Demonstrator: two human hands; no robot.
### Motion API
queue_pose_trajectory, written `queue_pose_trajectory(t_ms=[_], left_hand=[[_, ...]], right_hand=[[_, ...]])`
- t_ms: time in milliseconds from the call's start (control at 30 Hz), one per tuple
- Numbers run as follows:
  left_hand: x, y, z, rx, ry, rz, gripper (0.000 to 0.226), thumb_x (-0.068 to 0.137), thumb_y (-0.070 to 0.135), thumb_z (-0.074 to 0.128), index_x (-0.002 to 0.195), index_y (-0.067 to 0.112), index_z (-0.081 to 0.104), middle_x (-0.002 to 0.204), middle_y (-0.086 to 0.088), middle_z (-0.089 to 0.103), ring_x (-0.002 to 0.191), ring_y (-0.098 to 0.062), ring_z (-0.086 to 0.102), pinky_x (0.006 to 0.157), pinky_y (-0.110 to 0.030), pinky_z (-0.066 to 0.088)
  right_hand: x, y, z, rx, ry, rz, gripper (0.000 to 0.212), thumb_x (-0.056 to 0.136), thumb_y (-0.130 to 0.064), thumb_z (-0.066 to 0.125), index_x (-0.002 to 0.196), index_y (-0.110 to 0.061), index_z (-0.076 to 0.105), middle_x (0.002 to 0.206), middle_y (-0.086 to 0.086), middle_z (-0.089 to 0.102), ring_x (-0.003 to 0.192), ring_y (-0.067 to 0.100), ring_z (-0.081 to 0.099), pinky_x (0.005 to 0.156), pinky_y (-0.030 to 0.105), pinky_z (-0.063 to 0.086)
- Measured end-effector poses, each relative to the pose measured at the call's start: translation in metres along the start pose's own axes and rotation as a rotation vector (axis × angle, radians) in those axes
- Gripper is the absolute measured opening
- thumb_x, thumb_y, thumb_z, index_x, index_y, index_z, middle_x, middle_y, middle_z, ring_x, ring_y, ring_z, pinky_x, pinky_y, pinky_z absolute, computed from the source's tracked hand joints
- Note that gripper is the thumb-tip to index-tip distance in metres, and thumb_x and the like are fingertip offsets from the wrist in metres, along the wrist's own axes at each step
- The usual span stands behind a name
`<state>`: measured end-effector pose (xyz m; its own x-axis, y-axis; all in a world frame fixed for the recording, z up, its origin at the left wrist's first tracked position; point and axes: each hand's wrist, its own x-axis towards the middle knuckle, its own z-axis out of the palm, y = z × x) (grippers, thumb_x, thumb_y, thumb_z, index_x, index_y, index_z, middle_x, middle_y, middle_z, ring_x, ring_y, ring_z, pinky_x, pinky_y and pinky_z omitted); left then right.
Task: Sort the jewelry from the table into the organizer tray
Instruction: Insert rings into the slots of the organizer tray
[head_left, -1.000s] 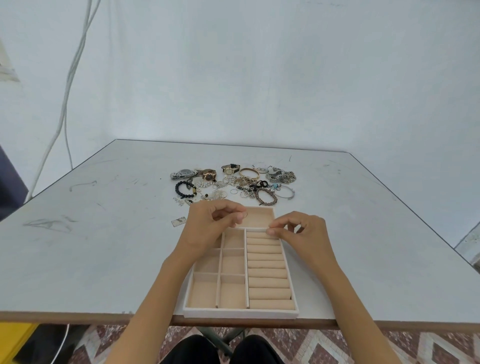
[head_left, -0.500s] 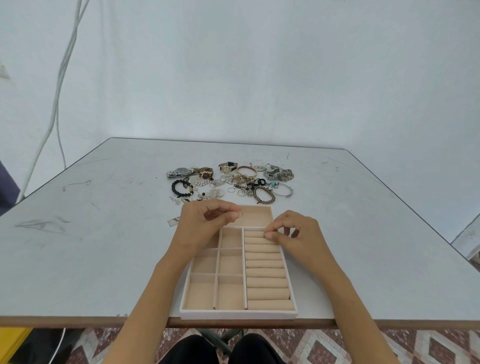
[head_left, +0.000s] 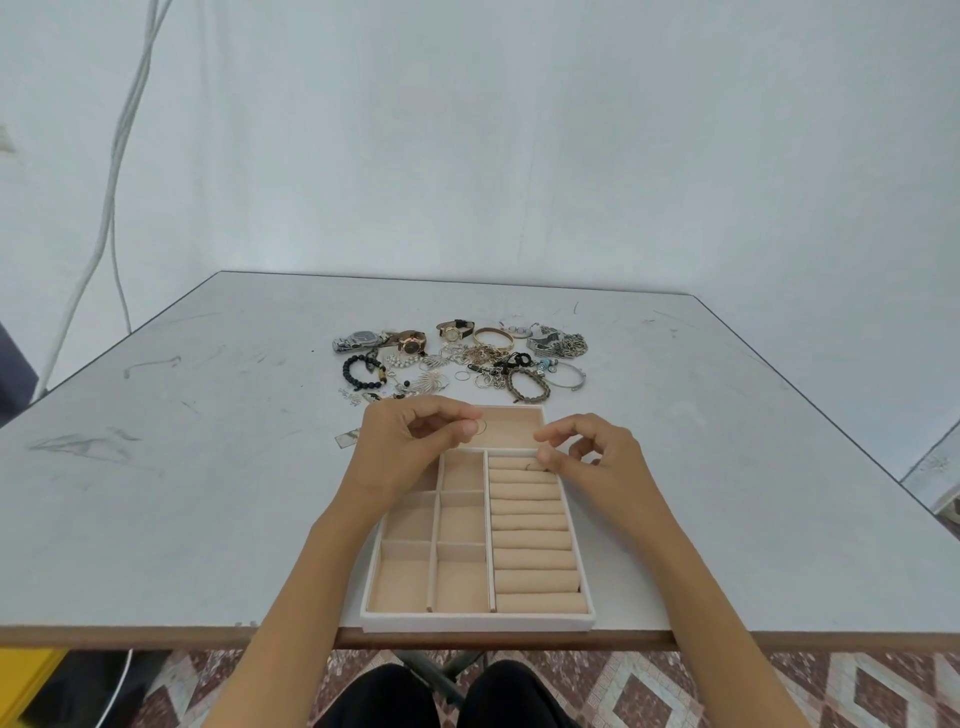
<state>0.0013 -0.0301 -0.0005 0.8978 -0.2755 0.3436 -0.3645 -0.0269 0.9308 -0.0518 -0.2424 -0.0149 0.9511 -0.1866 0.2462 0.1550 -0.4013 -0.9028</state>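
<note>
Pinching a thin ring (head_left: 481, 427) between thumb and forefinger, left hand (head_left: 410, 447) hovers over far end of organizer tray (head_left: 478, 621). Right hand (head_left: 597, 462) just beside, fingers curled, thumb at a second ring (head_left: 532, 466) sitting in the top roll slot; cannot tell if gripped. Jewelry pile (head_left: 467, 364) beyond both, on table (head_left: 208, 467).

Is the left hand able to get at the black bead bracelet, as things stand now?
Probably yes: the black bead bracelet lies on the table just beyond the left hand, with only small pieces lying between. But the hand pinches a thin ring, so it likely must put that down first.
</note>
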Motion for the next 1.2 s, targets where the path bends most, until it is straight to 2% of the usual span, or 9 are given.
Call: queue_pose_trajectory(t_ms=[267, 400, 500, 567, 600, 667, 767, 900, 1200], left_hand=[[0.001, -0.005, 0.001, 0.021, -0.013, -0.010, 0.013, 0.077, 0.006, 0.075, 0.087, 0.014, 0.076, 0.082, -0.002, 0.075, 0.078, -0.023, 0.067, 0.077, -0.026, 0.055], [0.002, -0.007, 0.001, 0.045, -0.028, -0.017, 0.013, 0.079, 0.005, 0.074, 0.087, 0.015, 0.076, 0.084, -0.006, 0.075, 0.077, -0.022, 0.068, 0.078, -0.030, 0.057], [0.003, -0.006, 0.002, 0.118, -0.066, -0.007, 0.016, 0.079, 0.004, 0.073, 0.086, 0.019, 0.076, 0.084, 0.000, 0.075, 0.077, -0.014, 0.069, 0.079, -0.029, 0.057], [0.005, -0.005, 0.003, 0.244, -0.114, 0.035, 0.014, 0.079, 0.009, 0.075, 0.086, 0.022, 0.076, 0.084, 0.007, 0.075, 0.081, -0.013, 0.069, 0.079, -0.028, 0.056], [0.007, -0.003, 0.004, 0.300, -0.139, 0.051, 0.013, 0.080, 0.012, 0.075, 0.085, 0.024, 0.076, 0.084, 0.009, 0.075, 0.082, -0.011, 0.069, 0.077, -0.027, 0.055], [0.010, 0.001, 0.006, 0.388, -0.177, 0.076, 0.015, 0.079, 0.014, 0.075, 0.083, 0.028, 0.076, 0.082, 0.012, 0.074, 0.081, -0.005, 0.067, 0.073, -0.023, 0.052], [0.014, 0.005, 0.009, 0.509, -0.225, 0.123, 0.011, 0.078, 0.019, 0.077, 0.083, 0.029, 0.076, 0.077, 0.012, 0.073, 0.074, -0.002, 0.066, 0.071, -0.021, 0.051], [0.016, 0.007, 0.013, 0.683, -0.272, 0.186, 0.008, 0.080, 0.025, 0.074, 0.086, 0.030, 0.076, 0.081, 0.015, 0.073, 0.070, -0.001, 0.064, 0.073, -0.028, 0.054], [0.016, 0.009, 0.015, 0.828, -0.335, 0.303, 0.008, 0.084, 0.025, 0.071, 0.088, 0.029, 0.076, 0.085, 0.013, 0.073, 0.069, 0.003, 0.052, 0.069, -0.024, 0.047]], right_hand=[[0.000, 0.000, 0.002, -0.009, 0.004, -0.004, 0.015, 0.076, -0.015, 0.078, 0.086, -0.025, 0.073, 0.091, -0.006, 0.065, 0.070, 0.011, 0.048, 0.063, 0.008, 0.037], [-0.003, -0.001, -0.003, -0.029, 0.075, -0.006, 0.010, 0.087, -0.017, 0.066, 0.091, -0.026, 0.071, 0.092, -0.010, 0.068, 0.081, 0.009, 0.057, 0.069, 0.015, 0.040], [-0.020, 0.004, -0.012, -0.311, 0.126, -0.066, 0.023, 0.096, -0.026, 0.049, 0.112, -0.028, 0.066, 0.121, -0.012, 0.062, 0.115, 0.008, 0.054, 0.091, 0.018, 0.039], [-0.032, 0.007, -0.017, -0.593, -0.032, -0.016, 0.042, 0.099, -0.039, 0.036, 0.136, -0.028, 0.050, 0.147, -0.010, 0.040, 0.139, 0.010, 0.030, 0.115, 0.029, 0.021], [-0.037, 0.009, -0.018, -0.716, -0.128, 0.036, 0.046, 0.101, -0.043, 0.032, 0.144, -0.029, 0.038, 0.155, -0.010, 0.026, 0.145, 0.009, 0.016, 0.119, 0.033, 0.008], [-0.039, 0.011, -0.018, -0.857, -0.237, 0.090, 0.052, 0.102, -0.046, 0.026, 0.151, -0.030, 0.021, 0.160, -0.009, 0.008, 0.147, 0.009, 0.001, 0.119, 0.034, -0.004], [-0.038, 0.009, -0.016, -0.907, -0.244, 0.090, 0.053, 0.102, -0.046, 0.020, 0.152, -0.031, 0.013, 0.161, -0.007, 0.001, 0.148, 0.010, -0.004, 0.118, 0.035, -0.006], [-0.039, 0.008, -0.016, -0.933, -0.248, 0.087, 0.053, 0.102, -0.045, 0.018, 0.153, -0.030, 0.011, 0.161, -0.006, 0.000, 0.148, 0.011, -0.005, 0.119, 0.036, -0.006], [-0.040, 0.007, -0.016, -0.910, -0.228, 0.076, 0.053, 0.102, -0.046, 0.020, 0.152, -0.030, 0.014, 0.161, -0.007, 0.002, 0.148, 0.010, -0.003, 0.119, 0.035, -0.005]])
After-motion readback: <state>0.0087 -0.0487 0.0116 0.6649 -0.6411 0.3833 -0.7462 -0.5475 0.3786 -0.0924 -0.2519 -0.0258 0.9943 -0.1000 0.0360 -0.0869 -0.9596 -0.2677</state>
